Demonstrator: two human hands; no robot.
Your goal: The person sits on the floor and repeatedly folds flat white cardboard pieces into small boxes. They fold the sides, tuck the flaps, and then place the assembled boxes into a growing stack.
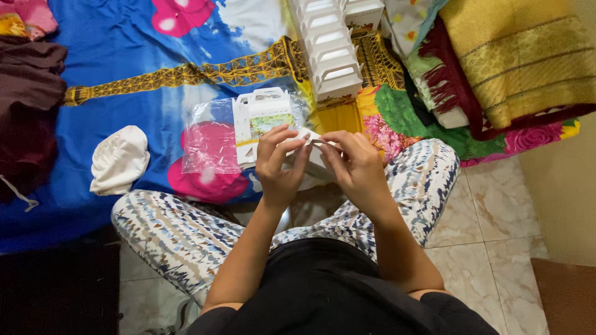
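Note:
My left hand [279, 164] and my right hand [354, 164] meet over my lap, both pinching a small white cardboard box piece [310, 146] that is partly hidden by my fingers. Just beyond them a clear plastic bag [208, 146] lies on the blue patterned sheet [124, 68], with flat white printed box blanks [264, 118] sticking out of it. A row of assembled white handled boxes [329, 46] runs away from me toward the top.
A crumpled white cloth [119, 160] lies left on the sheet. Dark clothing [28, 105] is piled at far left. Folded yellow and maroon blankets [515, 62] sit at upper right. My crossed legs in patterned trousers [186, 236] rest on the tiled floor [496, 223].

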